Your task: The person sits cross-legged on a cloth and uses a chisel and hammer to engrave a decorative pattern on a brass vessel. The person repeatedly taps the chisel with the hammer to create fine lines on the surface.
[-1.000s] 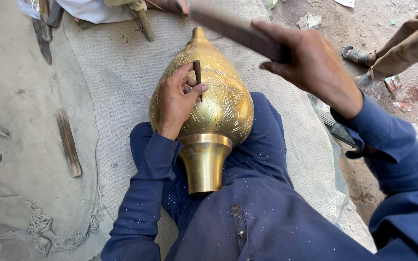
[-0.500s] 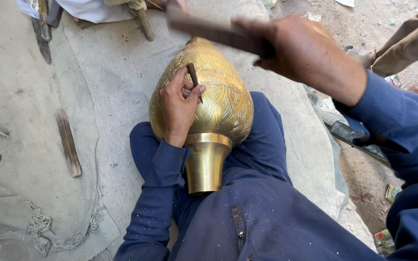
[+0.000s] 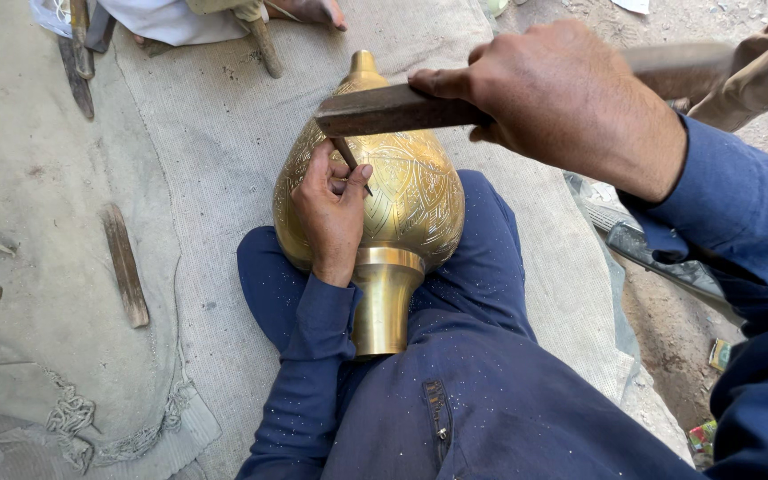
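Leftmost, a flat wooden strip [image 3: 125, 265] lies on the grey ground cloth [image 3: 215, 133], well apart from the work, with bare cloth between it and the person's knee. Further in, the left hand [image 3: 331, 213] rests palm-down on the engraved brass vessel [image 3: 411, 200], wrist bent, forearm running up along the thigh; its fingers are closed around a thin dark chisel [image 3: 348, 158], whose tip meets the brass just beside the thumb. The vessel lies across the lap, bulbous body on the blue trouser legs, plain flared neck [image 3: 384, 307] pointing toward the person, small knob at the far end over the cloth. Above the chisel's upper end, the flat iron bar [image 3: 393, 108] is held level, its left end directly over the chisel head; whether they touch cannot be told. Rightward, the right hand [image 3: 571, 98] is wrapped tightly around this bar, knuckles up, blue sleeve trailing to the frame's right edge. Beyond the right thigh the cloth ends at bare dirt, where a dark tool [image 3: 660, 258] lies near the elbow.
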